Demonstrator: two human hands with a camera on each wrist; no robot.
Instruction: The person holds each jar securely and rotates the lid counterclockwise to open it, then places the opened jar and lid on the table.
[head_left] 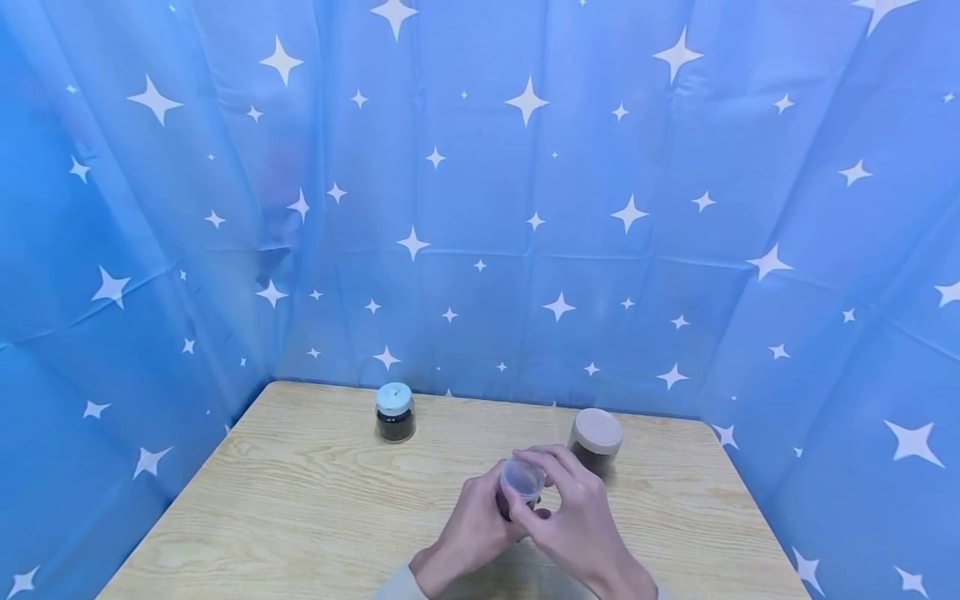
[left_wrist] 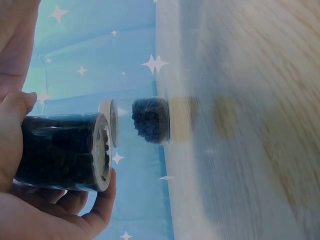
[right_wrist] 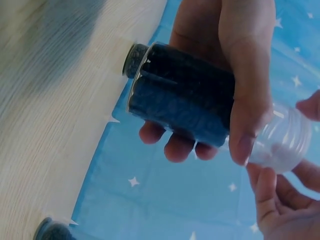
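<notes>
Left grip (head_left: 474, 518): fingers curled round dark-filled jar (left_wrist: 62, 150) | Right grip (head_left: 576, 510): narrow, thumb and fingers pinching its clear lid (head_left: 524, 477)

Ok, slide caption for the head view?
Left hand grips a dark-filled jar, right hand holds its clear top; a blue-lidded jar and a beige-lidded jar stand beyond on the table.

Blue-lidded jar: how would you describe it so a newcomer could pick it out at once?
On the wood-grain table, look to the far edge, by the starry blue curtain. Left of centre there stands the blue-lidded jar, dark inside. Only its lid is pale blue: the beige-lidded jar stands further right, and the held jar has a clear top.
</notes>
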